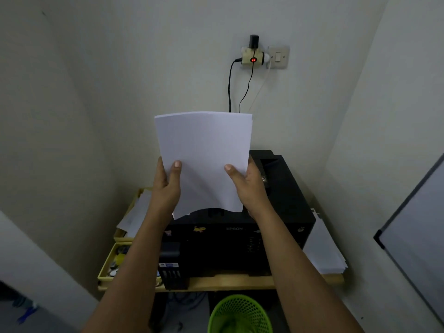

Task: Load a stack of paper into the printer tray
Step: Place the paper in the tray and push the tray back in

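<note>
I hold a stack of white paper [204,150] upright in the air above the black Epson printer [240,243]. My left hand [168,186] grips the stack's lower left edge, thumb on the front. My right hand [247,186] grips its lower right edge the same way. The sheets bow slightly, and their bottom edge hangs just over the printer's top. The paper hides the printer's rear tray area; only a black raised part [269,159] shows behind the right hand.
The printer sits on a wooden shelf [228,283] in a wall corner. More white paper [324,251] lies right of it, yellow trays [113,263] with papers and small items left. A green mesh bin [240,316] stands below. Cables [230,87] hang from a wall socket.
</note>
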A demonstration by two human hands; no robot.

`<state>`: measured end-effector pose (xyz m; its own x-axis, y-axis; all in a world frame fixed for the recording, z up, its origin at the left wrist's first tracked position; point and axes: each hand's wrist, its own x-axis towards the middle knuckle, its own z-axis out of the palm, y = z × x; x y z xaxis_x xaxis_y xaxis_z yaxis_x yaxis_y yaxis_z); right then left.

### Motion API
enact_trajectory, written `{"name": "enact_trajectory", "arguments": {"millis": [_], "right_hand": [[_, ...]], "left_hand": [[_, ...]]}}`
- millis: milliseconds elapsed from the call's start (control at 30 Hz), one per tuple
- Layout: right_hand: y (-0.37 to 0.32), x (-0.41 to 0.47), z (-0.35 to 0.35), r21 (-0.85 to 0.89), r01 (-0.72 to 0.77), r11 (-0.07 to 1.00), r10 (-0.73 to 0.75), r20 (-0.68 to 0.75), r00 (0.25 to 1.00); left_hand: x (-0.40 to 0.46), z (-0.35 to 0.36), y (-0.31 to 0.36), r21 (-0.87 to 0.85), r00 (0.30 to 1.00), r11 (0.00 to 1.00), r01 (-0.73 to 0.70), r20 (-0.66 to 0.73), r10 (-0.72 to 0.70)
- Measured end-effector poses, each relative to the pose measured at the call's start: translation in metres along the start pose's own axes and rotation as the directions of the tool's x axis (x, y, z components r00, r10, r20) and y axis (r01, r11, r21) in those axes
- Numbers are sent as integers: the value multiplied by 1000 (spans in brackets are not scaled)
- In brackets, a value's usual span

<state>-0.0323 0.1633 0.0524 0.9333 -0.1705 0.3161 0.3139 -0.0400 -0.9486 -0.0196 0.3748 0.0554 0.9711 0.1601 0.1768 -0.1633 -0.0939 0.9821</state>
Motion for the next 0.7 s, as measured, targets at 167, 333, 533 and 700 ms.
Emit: {"name": "enact_trajectory", "arguments": {"millis": [167,333,533,700], "right_hand": [[11,23,21,13,-12,1000,11,60,998],[30,37,45,13,-37,999,35,115,993],[53,49,53,-8,-77,997,78,145,986],[61,57,51,17,-109,994,105,153,983]], "left_hand": [[24,-15,-9,3,995,998,62,-72,-62],[44,-34,-22,2,990,997,81,-119,-81],[51,-42,-43,-8,991,996,92,-100,-92],[57,-41,-44,-20,987,993,120,-102,-121]]}}
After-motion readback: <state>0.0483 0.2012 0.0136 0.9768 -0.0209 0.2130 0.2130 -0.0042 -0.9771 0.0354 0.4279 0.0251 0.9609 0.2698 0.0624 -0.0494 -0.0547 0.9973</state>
